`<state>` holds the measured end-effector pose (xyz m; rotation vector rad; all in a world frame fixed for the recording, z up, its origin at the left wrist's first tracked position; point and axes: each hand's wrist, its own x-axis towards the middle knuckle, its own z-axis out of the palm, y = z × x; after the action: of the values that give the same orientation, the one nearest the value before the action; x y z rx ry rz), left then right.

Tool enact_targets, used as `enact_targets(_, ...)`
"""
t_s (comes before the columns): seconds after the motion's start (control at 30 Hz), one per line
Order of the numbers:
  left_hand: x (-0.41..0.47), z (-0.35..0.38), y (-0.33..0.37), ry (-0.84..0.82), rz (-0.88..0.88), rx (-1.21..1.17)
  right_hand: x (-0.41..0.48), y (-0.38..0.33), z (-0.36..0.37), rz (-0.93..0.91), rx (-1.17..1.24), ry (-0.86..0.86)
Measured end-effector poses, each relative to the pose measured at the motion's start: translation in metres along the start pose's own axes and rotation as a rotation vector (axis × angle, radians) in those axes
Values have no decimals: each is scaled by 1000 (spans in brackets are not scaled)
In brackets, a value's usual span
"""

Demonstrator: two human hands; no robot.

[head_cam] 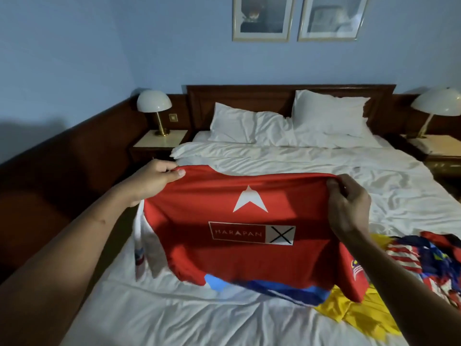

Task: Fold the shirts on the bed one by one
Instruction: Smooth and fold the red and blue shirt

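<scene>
From the head camera, you are holding the red shirt [249, 258] spread out above the foot end of the bed [174, 308]; your left hand [152, 181] pinches its upper left edge between thumb and curled fingers, and your right hand [349, 208] grips the upper right edge the same way, so both hands are closed on the cloth; the top edge is stretched between them and lifted off the sheet, while the lower part sags and touches the bed and the garments beneath it.

As I judge it, you are at the start of this shirt: it is opened flat and facing you, printed side up, but no fold is made in it yet; the sleeves hang loose at the lower corners.

Plenty is left; a yellow shirt [349, 308] lies crumpled just under the red one's right corner, and a tangled heap of striped shirts [436, 258] sits beside it near the right edge of the bed; a pale strip of cloth [143, 245] hangs at the left, and I cannot tell whether it belongs to the red shirt or is another piece.

I see no folded shirt anywhere on the bed, so the task looks to be in its early part.
</scene>
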<state>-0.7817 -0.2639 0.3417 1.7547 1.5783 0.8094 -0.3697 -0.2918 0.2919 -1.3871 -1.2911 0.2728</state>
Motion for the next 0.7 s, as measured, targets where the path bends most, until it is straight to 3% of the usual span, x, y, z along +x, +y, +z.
enact_targets(0.17,29,-28,2,-69,2,113,19,-7,25,182,-104,-130)
enact_targets(0.33,90,-13,-77,4,-14,330,27,36,89,336,-320,-341)
enact_targets(0.7,209,66,-223,98,48,381,34,149,217,381,-502,-302)
